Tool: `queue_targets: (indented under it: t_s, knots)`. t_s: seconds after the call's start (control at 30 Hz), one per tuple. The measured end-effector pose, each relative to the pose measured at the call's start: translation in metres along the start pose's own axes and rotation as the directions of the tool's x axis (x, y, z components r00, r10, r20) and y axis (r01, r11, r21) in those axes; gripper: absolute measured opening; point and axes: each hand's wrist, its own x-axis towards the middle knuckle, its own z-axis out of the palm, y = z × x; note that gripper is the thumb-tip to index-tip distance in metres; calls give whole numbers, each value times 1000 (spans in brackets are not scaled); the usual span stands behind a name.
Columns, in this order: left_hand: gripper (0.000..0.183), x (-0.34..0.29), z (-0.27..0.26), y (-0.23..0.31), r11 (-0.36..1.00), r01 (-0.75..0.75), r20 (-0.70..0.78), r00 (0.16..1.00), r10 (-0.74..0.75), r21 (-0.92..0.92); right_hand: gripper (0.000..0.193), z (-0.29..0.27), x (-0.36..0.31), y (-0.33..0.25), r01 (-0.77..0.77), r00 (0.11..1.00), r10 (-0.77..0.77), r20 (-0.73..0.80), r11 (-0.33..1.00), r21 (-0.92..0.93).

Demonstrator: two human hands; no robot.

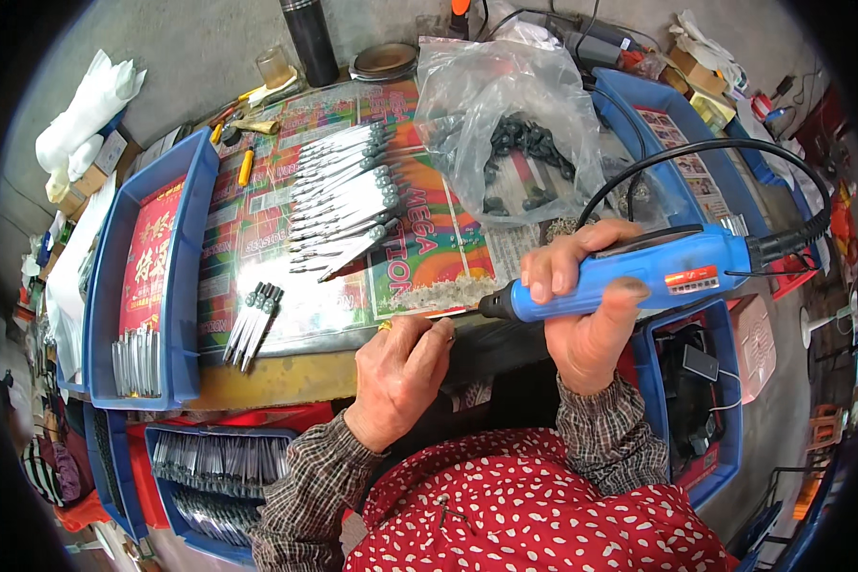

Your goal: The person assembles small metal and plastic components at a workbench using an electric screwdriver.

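My right hand (pixel 596 329) is wrapped round a blue electric screwdriver (pixel 639 276) with a black nose and a black cable at its rear. The tool lies nearly level, its nose pointing left. At that nose, my left hand (pixel 400 372) has thumb and fingers pinched together, wearing a ring. A thin dark piece shows between the fingers and the nose; whether it is the bit or a held part, I cannot tell. Beyond the hands, a row of slim silver parts with dark ends (pixel 343 195) covers the table. A smaller bunch of silver-and-black parts (pixel 254 322) lies to the left.
A clear plastic bag (pixel 505 124) of dark small parts sits at the back. A blue bin (pixel 203 181) stands left; another blue bin (pixel 629 95) is at the back right. Below table level are a bin of slim parts (pixel 219 439) and a bin of black items (pixel 653 381). The cable (pixel 705 145) arches right.
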Motion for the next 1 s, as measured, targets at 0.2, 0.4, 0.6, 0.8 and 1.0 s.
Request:
queue_targets:
  t_s: [0.2, 0.4, 0.6, 0.8, 1.0]
  knots:
    - [26, -5, 3, 1, 991, -71, -8, 997, 72, 114, 56, 7, -2, -5, 1, 1000, -1, 0, 1000, 0]
    - [23, -7, 5, 1, 985, -94, -52, 993, 102, 146, 56, 11, -3, -8, -10, 1000, 10, -1, 999, 43]
    - [24, -8, 5, 1, 988, -90, -64, 993, 98, 123, 57, 13, -4, -8, -31, 999, 31, 9, 999, 45]
    - [24, -11, 6, -1, 990, -86, -73, 993, 94, 108, 56, 14, -6, -7, -32, 999, 32, 12, 998, 55]
    - [34, -7, 2, 4, 990, -39, -31, 999, 44, 138, 61, 13, -7, -7, -27, 998, 32, 49, 995, -97]
